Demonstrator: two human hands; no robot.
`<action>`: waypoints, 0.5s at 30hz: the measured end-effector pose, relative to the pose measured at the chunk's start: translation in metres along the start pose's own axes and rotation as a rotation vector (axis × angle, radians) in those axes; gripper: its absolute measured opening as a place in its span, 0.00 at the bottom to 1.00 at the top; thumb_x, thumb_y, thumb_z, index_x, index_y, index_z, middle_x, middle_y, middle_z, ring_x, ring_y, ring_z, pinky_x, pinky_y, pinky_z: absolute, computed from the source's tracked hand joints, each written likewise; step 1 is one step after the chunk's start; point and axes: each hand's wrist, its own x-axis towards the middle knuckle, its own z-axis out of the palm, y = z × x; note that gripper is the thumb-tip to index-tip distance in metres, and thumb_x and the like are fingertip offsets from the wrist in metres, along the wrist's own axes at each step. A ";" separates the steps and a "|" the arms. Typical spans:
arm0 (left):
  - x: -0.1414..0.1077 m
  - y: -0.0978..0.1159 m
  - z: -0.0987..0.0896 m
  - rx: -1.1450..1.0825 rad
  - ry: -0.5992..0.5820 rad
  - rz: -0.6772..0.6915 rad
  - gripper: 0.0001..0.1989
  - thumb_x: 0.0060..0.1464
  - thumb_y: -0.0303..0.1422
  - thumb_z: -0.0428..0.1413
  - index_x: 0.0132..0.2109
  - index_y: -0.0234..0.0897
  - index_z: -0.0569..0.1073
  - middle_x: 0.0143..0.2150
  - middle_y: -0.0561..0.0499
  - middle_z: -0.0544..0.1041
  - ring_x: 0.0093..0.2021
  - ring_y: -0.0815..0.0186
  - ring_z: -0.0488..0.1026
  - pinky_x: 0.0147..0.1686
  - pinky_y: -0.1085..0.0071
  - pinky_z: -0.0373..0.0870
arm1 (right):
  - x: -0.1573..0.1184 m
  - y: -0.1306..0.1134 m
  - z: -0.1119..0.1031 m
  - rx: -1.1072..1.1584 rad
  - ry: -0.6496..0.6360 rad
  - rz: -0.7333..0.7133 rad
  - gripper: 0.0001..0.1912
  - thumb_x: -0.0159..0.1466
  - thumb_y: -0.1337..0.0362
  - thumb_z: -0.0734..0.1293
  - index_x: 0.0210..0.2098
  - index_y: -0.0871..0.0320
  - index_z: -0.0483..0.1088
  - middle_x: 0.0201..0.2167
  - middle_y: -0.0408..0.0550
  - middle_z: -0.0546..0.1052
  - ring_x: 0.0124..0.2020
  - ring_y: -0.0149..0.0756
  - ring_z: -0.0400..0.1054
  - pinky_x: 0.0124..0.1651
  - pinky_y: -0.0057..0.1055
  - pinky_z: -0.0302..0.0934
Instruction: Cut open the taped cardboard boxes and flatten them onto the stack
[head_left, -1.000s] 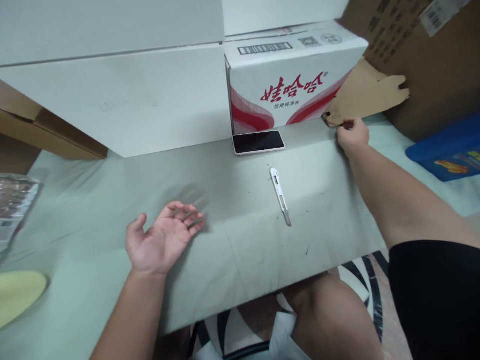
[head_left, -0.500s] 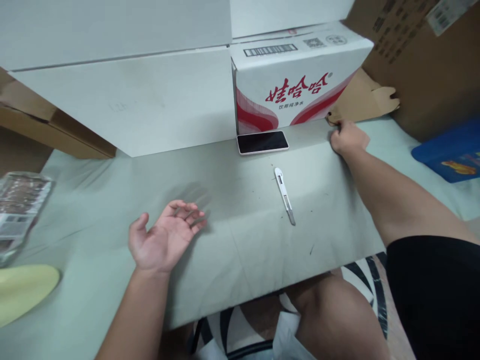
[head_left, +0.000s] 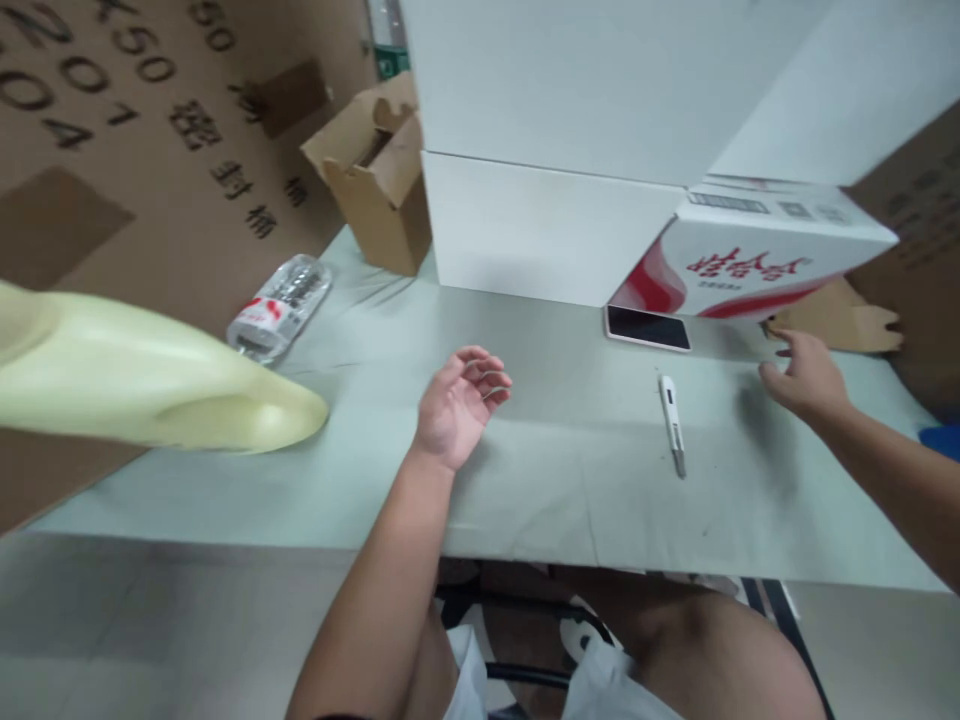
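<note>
Palm turned up, my left hand (head_left: 459, 408) is open over the cloth-covered table (head_left: 555, 500), its fingers loosely curled and holding nothing. My right hand (head_left: 808, 378) is at the right, close to a piece of brown cardboard (head_left: 840, 315); thumb and forefinger are apart and nothing shows between them. Whether a fingertip touches the cardboard I cannot tell. Between the hands lies a white utility knife (head_left: 672, 425) with its blade end toward me. A phone (head_left: 647, 328) with a dark screen lies beyond the knife, against a white and red water carton (head_left: 750, 265).
Large white boxes (head_left: 525, 225) stand at the back. On the left are a clear plastic bottle (head_left: 281, 308) lying on its side, an open brown carton (head_left: 382, 200) and a pale yellow smooth object (head_left: 165, 370). A tall brown carton (head_left: 202, 130) rises behind them.
The view has swung left, so more of the left side shows. My left hand remains palm up. The right hand has drawn back slightly from the cardboard, its thumb and forefinger now apart.
</note>
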 end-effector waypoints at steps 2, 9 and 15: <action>0.000 0.006 -0.005 0.060 0.039 0.087 0.15 0.45 0.40 0.72 0.33 0.39 0.77 0.27 0.53 0.76 0.26 0.70 0.72 0.30 0.72 0.70 | -0.018 -0.039 -0.008 -0.028 0.047 -0.137 0.23 0.59 0.68 0.59 0.53 0.55 0.69 0.52 0.69 0.75 0.62 0.61 0.68 0.69 0.54 0.60; -0.007 0.028 -0.018 0.059 0.104 0.154 0.17 0.54 0.44 0.62 0.27 0.35 0.76 0.21 0.50 0.74 0.22 0.70 0.69 0.26 0.72 0.65 | -0.047 -0.257 0.030 0.053 -0.136 -0.846 0.16 0.60 0.66 0.64 0.47 0.50 0.74 0.57 0.53 0.76 0.43 0.42 0.76 0.56 0.44 0.73; -0.012 0.041 -0.019 0.000 -0.013 0.136 0.12 0.49 0.36 0.50 0.30 0.36 0.76 0.24 0.48 0.76 0.26 0.67 0.71 0.29 0.70 0.67 | -0.016 -0.461 0.079 0.153 -0.023 -1.087 0.17 0.65 0.61 0.68 0.53 0.58 0.76 0.78 0.55 0.50 0.50 0.41 0.77 0.69 0.52 0.66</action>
